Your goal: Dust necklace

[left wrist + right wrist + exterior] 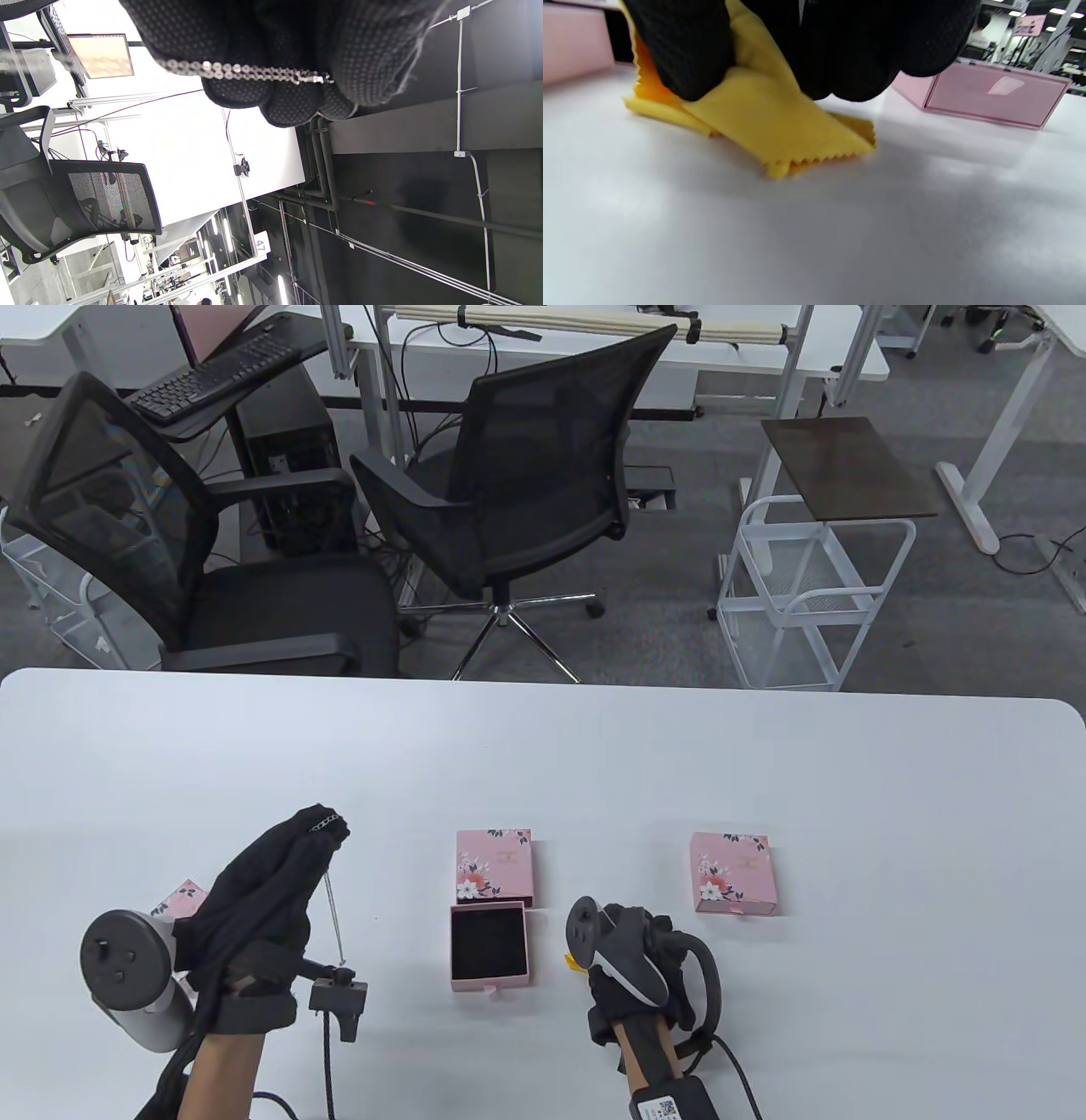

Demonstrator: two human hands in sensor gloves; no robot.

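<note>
Left hand (263,891) raised above table (764,780), fingertips pinching silver necklace (242,72); chain hangs down from them. Right hand (632,963) low on table, fingers clenched on yellow cloth (772,123). Open pink box (490,943) between hands, floral lid (495,867) behind.

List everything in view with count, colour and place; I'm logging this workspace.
necklace: 1, silver, hanging from left hand
cloth: 1, yellow, on table under right hand
closed boxes: 2, pink floral, table centre and right
open tray: 1, pink with black lining, table centre
box corner: 1, pink, behind left hand
table: 1, white
chairs: 2, black, beyond table
cart: 1, white, far right
keyboard: 1, black, far left
left hand: black glove, raised, holds necklace
right hand: black glove, grips cloth
</note>
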